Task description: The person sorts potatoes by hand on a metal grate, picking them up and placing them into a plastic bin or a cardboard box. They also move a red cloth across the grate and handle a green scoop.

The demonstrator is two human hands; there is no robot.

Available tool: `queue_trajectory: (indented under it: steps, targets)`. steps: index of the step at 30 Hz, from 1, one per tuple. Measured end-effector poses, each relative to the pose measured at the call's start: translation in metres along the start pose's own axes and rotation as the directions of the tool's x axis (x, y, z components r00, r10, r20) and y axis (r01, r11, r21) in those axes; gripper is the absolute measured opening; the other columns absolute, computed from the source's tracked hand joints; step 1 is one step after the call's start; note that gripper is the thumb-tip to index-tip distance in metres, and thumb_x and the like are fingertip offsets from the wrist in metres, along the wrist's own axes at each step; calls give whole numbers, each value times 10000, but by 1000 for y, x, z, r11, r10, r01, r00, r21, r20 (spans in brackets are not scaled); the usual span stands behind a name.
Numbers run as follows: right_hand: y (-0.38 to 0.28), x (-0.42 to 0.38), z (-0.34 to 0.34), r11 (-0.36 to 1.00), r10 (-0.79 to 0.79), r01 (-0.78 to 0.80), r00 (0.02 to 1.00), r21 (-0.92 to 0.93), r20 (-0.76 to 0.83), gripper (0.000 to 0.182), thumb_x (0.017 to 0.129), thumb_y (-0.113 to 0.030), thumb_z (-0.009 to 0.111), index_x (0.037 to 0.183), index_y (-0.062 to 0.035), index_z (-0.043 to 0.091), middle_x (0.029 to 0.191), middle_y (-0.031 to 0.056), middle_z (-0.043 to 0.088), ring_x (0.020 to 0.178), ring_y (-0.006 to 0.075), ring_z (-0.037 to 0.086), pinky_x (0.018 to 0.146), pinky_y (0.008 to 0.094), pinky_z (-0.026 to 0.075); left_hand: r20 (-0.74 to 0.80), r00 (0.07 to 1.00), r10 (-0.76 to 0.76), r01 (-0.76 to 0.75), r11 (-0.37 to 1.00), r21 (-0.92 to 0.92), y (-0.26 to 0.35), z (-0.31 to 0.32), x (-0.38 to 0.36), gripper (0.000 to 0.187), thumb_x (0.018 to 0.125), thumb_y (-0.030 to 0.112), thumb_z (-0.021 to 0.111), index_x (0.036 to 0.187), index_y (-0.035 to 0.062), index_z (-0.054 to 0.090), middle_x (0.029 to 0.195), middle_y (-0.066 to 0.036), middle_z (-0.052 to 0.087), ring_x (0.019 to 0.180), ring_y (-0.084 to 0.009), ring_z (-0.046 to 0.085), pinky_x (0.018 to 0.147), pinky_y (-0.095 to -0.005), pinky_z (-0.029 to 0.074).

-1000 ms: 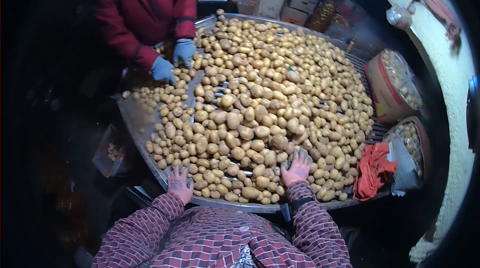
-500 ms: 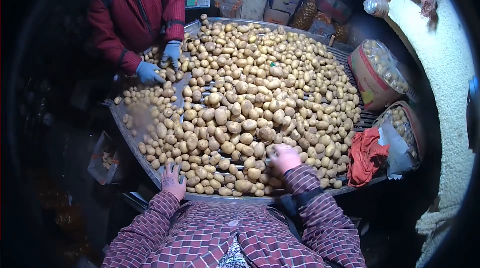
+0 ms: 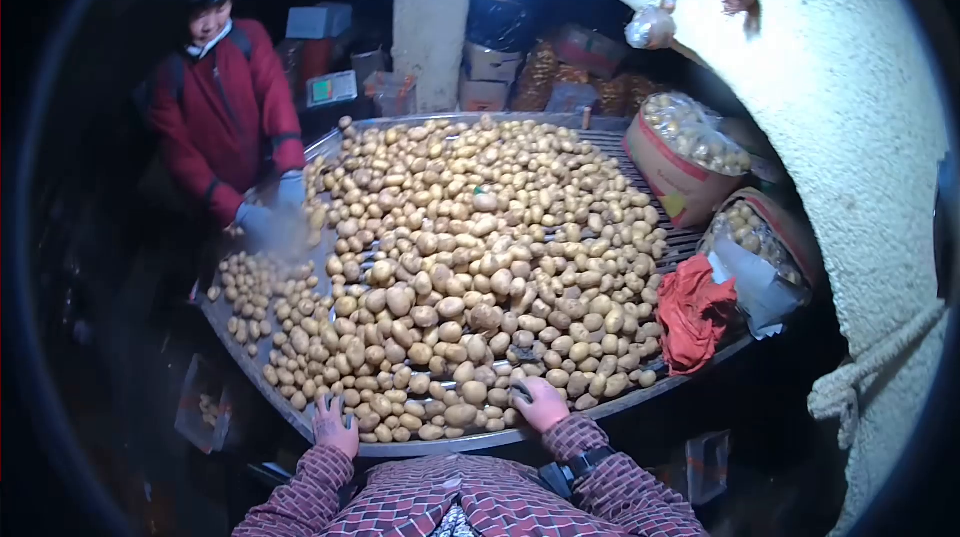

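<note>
A wide heap of potatoes (image 3: 470, 237) covers a slatted metal table (image 3: 683, 237). My left hand (image 3: 335, 427) rests at the table's near edge, fingers spread, beside small potatoes on the left. Further right, my right hand (image 3: 541, 403) touches the potatoes near the front edge. Its fingers curl down among them, and what they hold, if anything, is hidden. Both my hands appear gloved. A small dark clump (image 3: 520, 353) lies on the potatoes just above my right hand.
Across the table at the left, a co-worker (image 3: 225, 102) in a red jacket has gloved hands (image 3: 265, 220) over potatoes. A red cloth (image 3: 692, 314) and potato-filled boxes (image 3: 672, 159) stand at the right. A scale (image 3: 332, 88) is behind.
My view has tilted up, showing more of the co-worker and background. My right hand has drawn back toward the near edge. My left hand stays at the edge; the co-worker's hands have moved closer together.
</note>
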State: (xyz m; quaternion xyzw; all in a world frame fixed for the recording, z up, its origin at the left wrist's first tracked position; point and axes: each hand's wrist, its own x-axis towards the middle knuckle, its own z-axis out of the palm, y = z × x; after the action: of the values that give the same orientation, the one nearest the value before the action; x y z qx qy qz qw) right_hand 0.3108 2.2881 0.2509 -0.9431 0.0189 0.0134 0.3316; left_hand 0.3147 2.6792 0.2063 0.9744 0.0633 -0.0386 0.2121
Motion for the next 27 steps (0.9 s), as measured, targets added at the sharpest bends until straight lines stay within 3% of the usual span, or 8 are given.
queue_trajectory:
  steps: [3,6,10,17,19,27]
  targets:
    - [36,-26,-9,994,103,-105,975,2,-195,213,809,-238,624,954,-86,656,942,130,647,906,312,616,797,394,490,19,1000,14,-15,998,61,2,0,-1,491,772,196,626,1213,44,475,1291,-193,377,1197,-364,398,978,-468,346]
    - [46,-41,-2,936,297,-229,921,266,-251,195,811,-226,623,938,-82,654,934,121,648,899,310,617,785,395,489,37,999,29,-31,997,74,1,1,-1,491,784,194,616,1227,45,465,1301,-197,372,1197,-366,397,981,-470,339]
    - [38,-40,8,951,301,-305,889,44,-344,209,808,-266,603,958,-127,645,949,117,637,908,321,604,787,415,485,42,999,33,-36,997,67,2,-1,-2,495,786,186,613,1235,44,462,1295,-197,377,1194,-361,398,988,-465,331]
    - [41,-35,21,944,263,-323,855,-62,-448,212,782,-204,642,967,-101,638,935,113,635,879,299,622,783,390,496,33,996,80,-81,996,31,-1,-6,-1,511,767,208,629,1227,48,472,1290,-187,382,1188,-356,400,986,-466,332]
    - [44,-35,25,943,240,-319,847,-92,-474,240,790,-274,598,985,-135,620,945,101,606,897,315,590,782,426,480,41,997,69,-70,997,21,-5,-2,1,518,765,227,633,1226,52,476,1299,-182,374,1187,-351,401,987,-469,329]
    - [36,-33,23,883,306,-428,837,-194,-453,373,782,-212,615,1109,-49,541,1099,149,540,1035,345,535,879,410,447,80,992,102,-108,991,76,-13,-3,1,564,775,295,635,1262,65,469,1319,-201,382,1159,-355,436,979,-471,346]
